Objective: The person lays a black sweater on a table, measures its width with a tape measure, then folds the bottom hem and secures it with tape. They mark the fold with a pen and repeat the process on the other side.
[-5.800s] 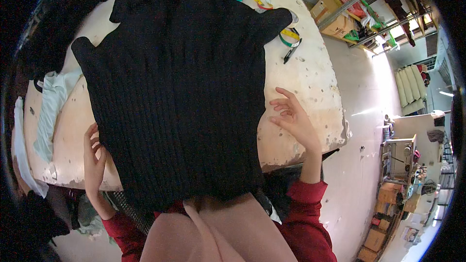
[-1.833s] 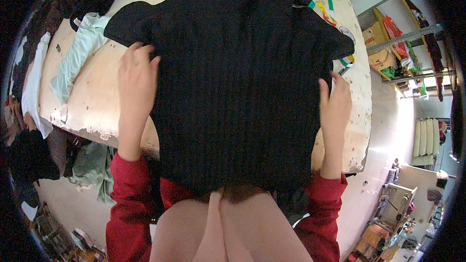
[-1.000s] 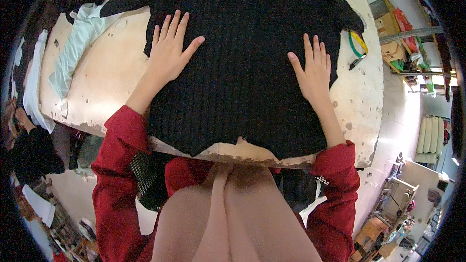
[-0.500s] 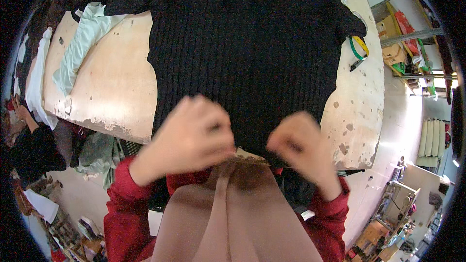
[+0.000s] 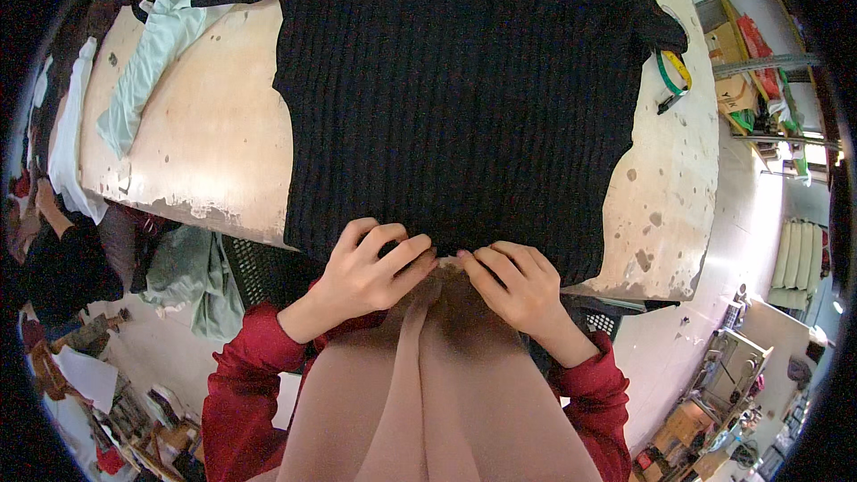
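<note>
A black ribbed knit garment (image 5: 455,116) lies spread flat on the worktable, its sleeves reaching toward the far side. At its near edge, my left hand (image 5: 370,268) is closed with the fingertips curled over the hem. My right hand (image 5: 518,286) pinches the same hem a short way to the right, thumb and fingers pressed together. Between the two hands a small stretch of the edge shows beside the brownish cloth (image 5: 473,375) that hangs in front of me.
The pale, stained worktable (image 5: 214,134) extends left and right of the garment. Pale green cloth (image 5: 156,62) lies at the far left. A yellow and green tape measure (image 5: 676,74) rests on the right. Shelves (image 5: 759,62) stand beyond. A person in black (image 5: 71,259) is at the left.
Both hands have come down and closer together, from raised and blurred above the near edge to gripping the hem. The view has shifted slightly; the garment still lies flat.
</note>
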